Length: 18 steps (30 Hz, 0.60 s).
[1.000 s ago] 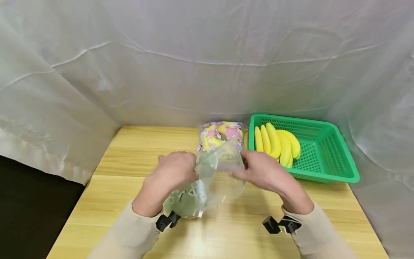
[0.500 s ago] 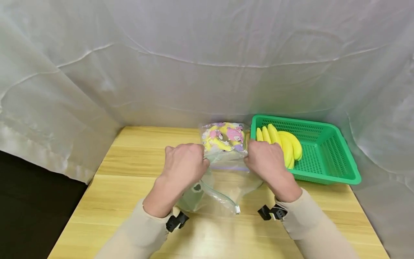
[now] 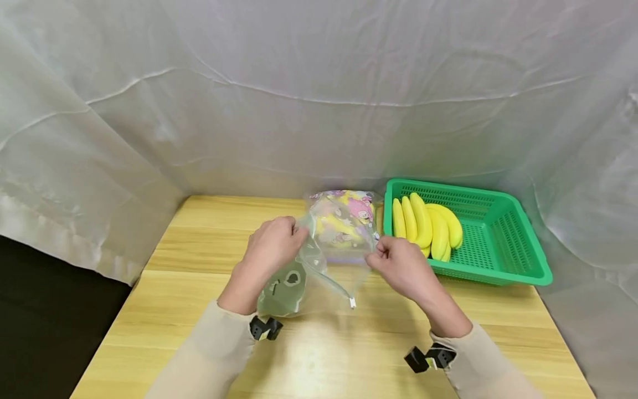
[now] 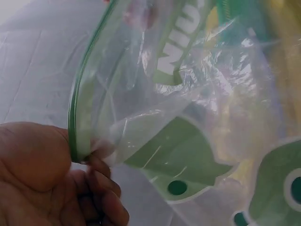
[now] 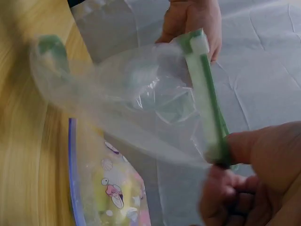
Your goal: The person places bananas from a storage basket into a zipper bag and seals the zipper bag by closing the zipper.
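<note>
Between the two hands hangs a clear zip bag (image 3: 339, 277) with green printed patches and a white slider at the end of its green zip. My left hand (image 3: 266, 255) pinches one side of the bag's mouth; the left wrist view shows thumb and fingers on the green zip strip (image 4: 74, 108). The other side of the mouth is pinched by my right hand (image 3: 406, 269), thumb against the strip in the right wrist view. Behind it lies a second zip bag (image 3: 361, 206), printed pink and purple, with yellow things inside. The held bag partly covers it.
A green plastic basket (image 3: 518, 271) stands at the back right. Several yellow bananas (image 3: 423, 224) lie in its left half. A grey cloth (image 3: 299, 138) rises behind the wooden table (image 3: 209, 233) and along its sides.
Both hands keep hold of the clear bag. They came together over its far edge, then drew back and spread slightly apart, and the bag's mouth has opened out. Basket and printed bag stayed put.
</note>
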### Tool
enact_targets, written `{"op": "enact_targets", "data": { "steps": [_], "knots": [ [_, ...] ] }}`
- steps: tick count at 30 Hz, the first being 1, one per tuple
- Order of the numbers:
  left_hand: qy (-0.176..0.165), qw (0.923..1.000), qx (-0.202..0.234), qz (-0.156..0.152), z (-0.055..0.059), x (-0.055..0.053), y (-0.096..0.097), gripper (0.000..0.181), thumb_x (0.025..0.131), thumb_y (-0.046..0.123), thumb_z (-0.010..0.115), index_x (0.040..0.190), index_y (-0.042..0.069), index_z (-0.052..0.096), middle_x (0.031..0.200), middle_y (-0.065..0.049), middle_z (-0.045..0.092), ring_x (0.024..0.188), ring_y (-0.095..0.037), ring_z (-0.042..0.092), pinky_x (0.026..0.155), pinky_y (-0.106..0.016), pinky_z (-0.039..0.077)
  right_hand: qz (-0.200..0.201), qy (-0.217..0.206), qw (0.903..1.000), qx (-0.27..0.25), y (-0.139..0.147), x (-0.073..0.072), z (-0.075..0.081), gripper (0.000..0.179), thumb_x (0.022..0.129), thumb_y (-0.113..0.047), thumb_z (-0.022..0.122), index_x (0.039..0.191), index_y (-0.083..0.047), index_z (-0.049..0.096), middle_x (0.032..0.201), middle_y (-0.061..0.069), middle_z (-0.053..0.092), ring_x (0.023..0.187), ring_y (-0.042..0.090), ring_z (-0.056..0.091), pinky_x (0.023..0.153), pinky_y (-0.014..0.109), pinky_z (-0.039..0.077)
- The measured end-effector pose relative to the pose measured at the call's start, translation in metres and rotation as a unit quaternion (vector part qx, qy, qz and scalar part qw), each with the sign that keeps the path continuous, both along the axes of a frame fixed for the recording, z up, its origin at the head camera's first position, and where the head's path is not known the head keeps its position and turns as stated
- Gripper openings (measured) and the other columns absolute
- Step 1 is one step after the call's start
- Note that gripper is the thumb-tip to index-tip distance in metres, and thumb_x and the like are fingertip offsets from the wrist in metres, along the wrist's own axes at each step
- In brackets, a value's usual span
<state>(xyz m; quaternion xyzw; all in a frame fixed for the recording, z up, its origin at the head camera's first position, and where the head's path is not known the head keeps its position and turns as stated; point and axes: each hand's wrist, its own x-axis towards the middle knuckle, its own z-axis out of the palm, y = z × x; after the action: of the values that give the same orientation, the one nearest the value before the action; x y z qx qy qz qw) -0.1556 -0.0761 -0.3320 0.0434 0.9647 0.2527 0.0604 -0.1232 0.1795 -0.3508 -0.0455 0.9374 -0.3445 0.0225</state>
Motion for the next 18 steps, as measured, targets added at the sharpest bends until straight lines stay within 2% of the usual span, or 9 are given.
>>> {"op": "enact_targets", "data": {
  "steps": [2, 4, 7, 9, 11, 14, 16, 18],
  "knots": [
    [-0.001, 0.9994, -0.033, -0.011, 0.002, 0.010, 0.003, 0.042, 0.103, 0.050, 0.056, 0.080, 0.015, 0.055, 0.077, -0.002, 0.055, 0.074, -0.024, 0.054, 0.077, -0.051, 0.048, -0.011, 0.028, 0.9994, -0.016, -0.001, 0.003, -0.001, 0.020, 0.093, -0.018, 0.061, 0.075, -0.012, 0.053, 0.063, -0.002, 0.045, 0.057, 0.015, 0.042, 0.055, 0.031, 0.035],
    [0.003, 0.9970, -0.072, -0.027, 0.006, 0.023, 0.006, 0.044, 0.101, 0.056, 0.060, 0.082, 0.016, 0.058, 0.083, -0.002, 0.060, 0.082, -0.027, 0.058, 0.083, -0.059, 0.048, -0.027, 0.053, 0.9978, -0.027, -0.003, 0.007, 0.002, 0.020, 0.090, -0.015, 0.059, 0.072, -0.013, 0.051, 0.060, -0.003, 0.043, 0.055, 0.016, 0.042, 0.056, 0.031, 0.036],
    [0.007, 0.9917, -0.123, -0.037, 0.009, 0.033, 0.007, 0.037, 0.103, 0.043, 0.059, 0.082, 0.013, 0.062, 0.087, -0.005, 0.063, 0.086, -0.031, 0.059, 0.084, -0.064, 0.047, -0.034, 0.076, 0.9964, -0.014, -0.004, 0.016, 0.010, 0.020, 0.087, -0.015, 0.058, 0.070, -0.015, 0.049, 0.059, -0.004, 0.041, 0.055, 0.015, 0.043, 0.056, 0.031, 0.035],
    [-0.005, 0.9890, -0.146, -0.021, 0.006, 0.029, 0.003, 0.026, 0.101, 0.031, 0.058, 0.084, 0.012, 0.063, 0.091, -0.008, 0.065, 0.092, -0.034, 0.061, 0.089, -0.068, 0.045, -0.036, 0.085, 0.9957, 0.009, -0.004, 0.023, 0.016, 0.019, 0.084, -0.014, 0.057, 0.068, -0.016, 0.047, 0.058, -0.005, 0.039, 0.054, 0.015, 0.041, 0.054, 0.030, 0.033],
    [-0.031, 0.9864, -0.161, -0.004, 0.001, 0.018, -0.003, 0.018, 0.099, 0.023, 0.057, 0.086, 0.011, 0.064, 0.097, -0.011, 0.069, 0.099, -0.037, 0.064, 0.098, -0.073, 0.041, -0.030, 0.093, 0.9945, 0.038, -0.002, 0.030, 0.021, 0.019, 0.082, -0.013, 0.057, 0.067, -0.017, 0.046, 0.057, -0.006, 0.038, 0.053, 0.014, 0.039, 0.053, 0.029, 0.030],
    [-0.078, 0.9826, -0.168, 0.003, -0.008, 0.002, -0.007, 0.016, 0.097, 0.025, 0.062, 0.087, 0.014, 0.065, 0.103, -0.012, 0.072, 0.104, -0.038, 0.066, 0.106, -0.075, 0.036, 0.012, 0.106, 0.9919, 0.070, -0.004, 0.040, 0.026, 0.022, 0.083, -0.012, 0.059, 0.067, -0.018, 0.046, 0.056, -0.007, 0.039, 0.052, 0.011, 0.038, 0.051, 0.027, 0.029],
    [-0.086, 0.9852, -0.148, -0.012, -0.013, -0.005, -0.003, 0.022, 0.099, 0.033, 0.064, 0.089, 0.014, 0.065, 0.100, -0.011, 0.072, 0.097, -0.034, 0.067, 0.102, -0.070, 0.044, 0.047, 0.113, 0.9892, 0.080, -0.011, 0.046, 0.026, 0.025, 0.084, -0.013, 0.061, 0.066, -0.021, 0.046, 0.057, -0.010, 0.040, 0.052, 0.008, 0.039, 0.050, 0.026, 0.031],
    [-0.076, 0.9889, -0.124, -0.029, -0.016, -0.008, 0.006, 0.032, 0.101, 0.045, 0.063, 0.093, 0.013, 0.066, 0.096, -0.010, 0.072, 0.088, -0.030, 0.067, 0.091, -0.061, 0.052, 0.069, 0.120, 0.9872, 0.079, -0.019, 0.050, 0.024, 0.027, 0.084, -0.014, 0.063, 0.065, -0.022, 0.046, 0.056, -0.012, 0.041, 0.052, 0.006, 0.040, 0.051, 0.025, 0.033]
  ]
}}
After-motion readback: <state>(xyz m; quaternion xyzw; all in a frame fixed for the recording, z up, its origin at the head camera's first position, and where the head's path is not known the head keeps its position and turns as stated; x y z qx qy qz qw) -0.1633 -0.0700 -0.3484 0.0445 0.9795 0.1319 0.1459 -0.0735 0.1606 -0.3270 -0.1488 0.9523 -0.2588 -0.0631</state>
